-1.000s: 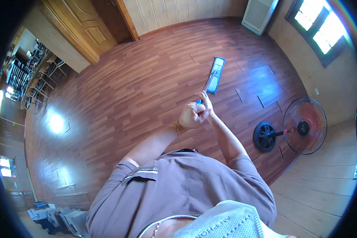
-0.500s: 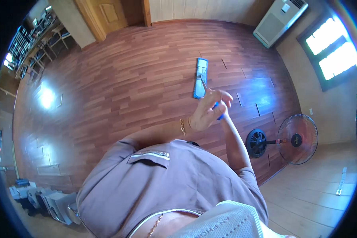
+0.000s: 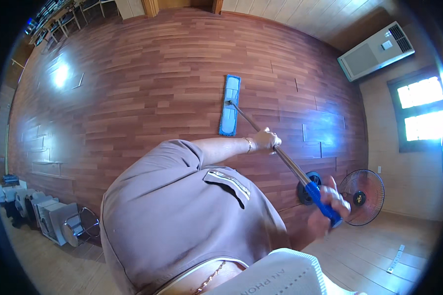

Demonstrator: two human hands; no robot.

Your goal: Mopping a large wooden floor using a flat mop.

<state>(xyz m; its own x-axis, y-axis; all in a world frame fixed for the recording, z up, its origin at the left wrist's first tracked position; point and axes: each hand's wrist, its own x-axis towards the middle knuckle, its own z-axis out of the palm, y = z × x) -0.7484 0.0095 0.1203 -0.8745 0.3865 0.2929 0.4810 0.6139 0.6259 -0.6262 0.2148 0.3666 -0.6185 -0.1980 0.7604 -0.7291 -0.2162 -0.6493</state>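
A flat mop with a light blue head (image 3: pixel 228 121) edged in darker blue lies on the wooden floor. Its metal pole (image 3: pixel 290 164) slants down to the right and ends in a blue grip (image 3: pixel 325 209). My left hand (image 3: pixel 267 139), with a gold bracelet at the wrist, is closed around the middle of the pole. At the far end, my right hand (image 3: pixel 333 204) is wrapped around the blue grip, its fingers somewhat blurred by motion.
A standing fan (image 3: pixel 362 197) with a dark round base (image 3: pixel 307 188) is close to my right hand. Beyond it are a window (image 3: pixel 421 110) and a white air unit (image 3: pixel 376 51). Stools and boxy items (image 3: pixel 54 221) stand at the lower left; chairs and a table (image 3: pixel 64 24) are far left.
The mop head has shifted left and slightly nearer. My hands have spread from close together to far apart along the pole, the right one moving down and right. My view has turned.
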